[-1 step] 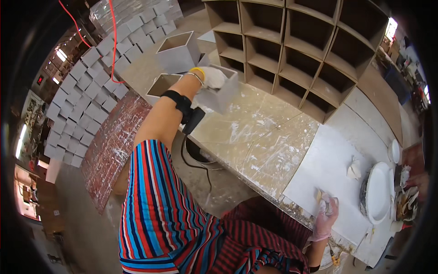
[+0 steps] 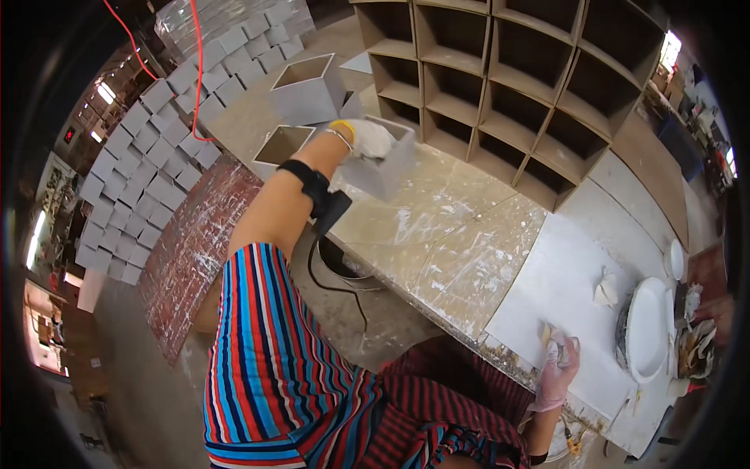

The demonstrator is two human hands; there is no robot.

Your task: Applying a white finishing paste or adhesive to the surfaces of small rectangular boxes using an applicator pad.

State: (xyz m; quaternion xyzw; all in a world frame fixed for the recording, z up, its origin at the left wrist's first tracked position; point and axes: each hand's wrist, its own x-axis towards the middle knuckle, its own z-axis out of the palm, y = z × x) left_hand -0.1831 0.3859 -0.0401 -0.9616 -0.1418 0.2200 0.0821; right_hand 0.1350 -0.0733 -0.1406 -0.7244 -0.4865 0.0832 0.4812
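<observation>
on the far left a small red-lit display (image 2: 69,135) shows characters too tiny to read. the task's thing, an open-topped grey box (image 2: 383,178), is on the scuffed tan counter (image 2: 453,227), directly under the left hand (image 2: 369,142) and well apart from the right. the left hand, in a whitish glove, touches the box at its upper left; motion blur covers the fingers, so i cannot tell whether they pinch its wall or only press on it. the right hand (image 2: 558,369), in a thin pale glove, is near the counter's edge over a white sheet (image 2: 562,266), fingers curled round a small pale piece (image 2: 546,334). just beside the left forearm is a second open box (image 2: 267,167), with a taller grey box (image 2: 303,105) behind it. a brown cubby unit (image 2: 508,129) stands beyond the held-over box, to its right. to the right of the right hand are a crumpled white scrap (image 2: 605,291) and a white basin (image 2: 623,340). many pale boxes (image 2: 148,172) are stacked at left.
</observation>
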